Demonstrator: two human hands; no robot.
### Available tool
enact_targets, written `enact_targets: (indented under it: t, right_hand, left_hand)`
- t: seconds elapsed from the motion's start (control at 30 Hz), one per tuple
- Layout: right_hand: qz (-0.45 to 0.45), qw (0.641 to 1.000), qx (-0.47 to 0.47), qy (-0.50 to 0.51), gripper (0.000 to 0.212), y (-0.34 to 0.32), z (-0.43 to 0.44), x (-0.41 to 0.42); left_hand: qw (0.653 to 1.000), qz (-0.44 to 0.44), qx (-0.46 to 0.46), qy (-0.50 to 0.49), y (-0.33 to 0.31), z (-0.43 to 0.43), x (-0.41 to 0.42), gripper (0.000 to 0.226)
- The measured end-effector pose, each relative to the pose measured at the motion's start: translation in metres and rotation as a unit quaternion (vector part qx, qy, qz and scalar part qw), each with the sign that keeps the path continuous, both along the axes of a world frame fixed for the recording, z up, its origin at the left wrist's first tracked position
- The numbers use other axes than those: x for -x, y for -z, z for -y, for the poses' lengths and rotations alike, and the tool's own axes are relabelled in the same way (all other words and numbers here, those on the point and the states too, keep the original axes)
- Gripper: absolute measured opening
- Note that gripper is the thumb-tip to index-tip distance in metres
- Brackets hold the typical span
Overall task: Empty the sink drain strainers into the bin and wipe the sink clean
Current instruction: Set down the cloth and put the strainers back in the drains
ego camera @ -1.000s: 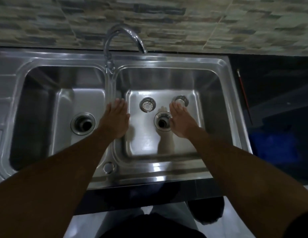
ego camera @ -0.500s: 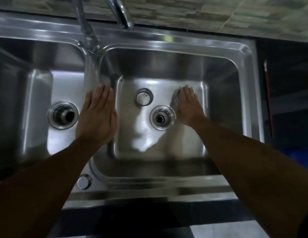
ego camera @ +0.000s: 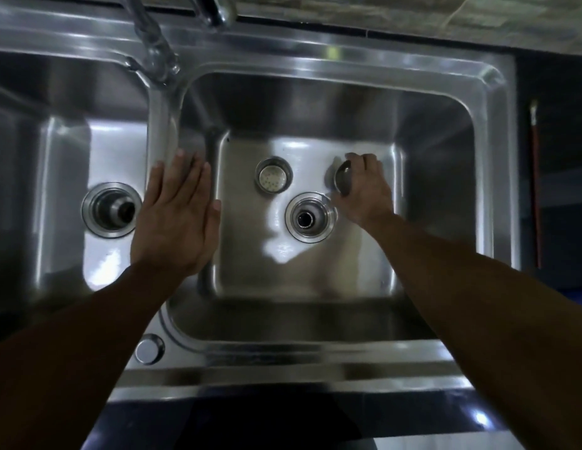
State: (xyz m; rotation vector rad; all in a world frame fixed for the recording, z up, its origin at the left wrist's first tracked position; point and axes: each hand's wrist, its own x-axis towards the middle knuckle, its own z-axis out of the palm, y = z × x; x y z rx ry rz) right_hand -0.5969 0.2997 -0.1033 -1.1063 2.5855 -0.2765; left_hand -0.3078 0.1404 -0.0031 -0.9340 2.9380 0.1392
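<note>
A stainless double sink (ego camera: 332, 352) fills the view, set in a dark bench (ego camera: 562, 177), with the tap (ego camera: 215, 9) arching over from the far edge. The left hand (ego camera: 176, 219) lies flat and spread wide, palm down, on the divider between the two bowls, holding nothing; its fingertips point toward the far side.

The right hand (ego camera: 364, 190) reaches down into the right bowl and is curled around a round metal strainer (ego camera: 344, 178), thumb on its left side and fingers over the far side. The strainer is tilted, its rim turned toward the left, and sits at the far right of the bowl floor, just beside the open drain (ego camera: 310, 217). Whether it is lifted clear of the floor or resting on it cannot be told.

A second strainer (ego camera: 272, 174), a small cup with a perforated bottom, stands upright on the floor of the right bowl, just beyond the drain and to its left, apart from both hands. The drain in the right bowl has no strainer in it. In the left bowl, the other drain (ego camera: 111, 211) also shows as an open ring with a dark centre, near the left hand's wrist side.

A round cap (ego camera: 149, 349) sits on the near rim of the sink, between the forearms. On the bench to the right lies a thin red stick (ego camera: 536, 190), running near to far.
</note>
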Motion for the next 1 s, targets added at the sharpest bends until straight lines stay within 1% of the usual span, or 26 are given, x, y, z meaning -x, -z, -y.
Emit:
enact_targets:
  t: [0.13,0.23,0.33,0.5,0.67,1.0]
  right_hand:
    - [0.097,0.993,0.058,-0.015,0.087,-0.004,-0.012,-0.038]
    - [0.136,0.989,0.045,-0.039,0.089,-0.002,-0.016,-0.062]
    - [0.123,0.991,0.019,-0.046,0.090,0.003,-0.017,-0.077]
    - [0.062,0.997,-0.022,-0.045,0.089,0.010,-0.012,-0.082]
    - [0.027,0.998,-0.039,-0.035,0.088,0.018,-0.008,-0.086]
    - [0.048,0.999,-0.008,-0.012,0.084,0.027,-0.014,-0.087]
  left_hand:
    - [1.000,-0.006,0.008,-0.002,0.000,0.001,-0.001,0.063]
    - [1.000,-0.010,0.020,-0.002,0.002,0.001,-0.001,0.061]
    - [1.000,-0.014,0.022,-0.004,0.004,0.001,-0.001,0.061]
    - [0.999,-0.022,0.029,-0.002,0.007,0.002,-0.002,0.060]
    - [1.000,-0.010,0.027,-0.001,0.005,0.003,-0.002,0.061]
    - [1.000,0.013,0.025,-0.002,0.003,0.002,-0.002,0.063]
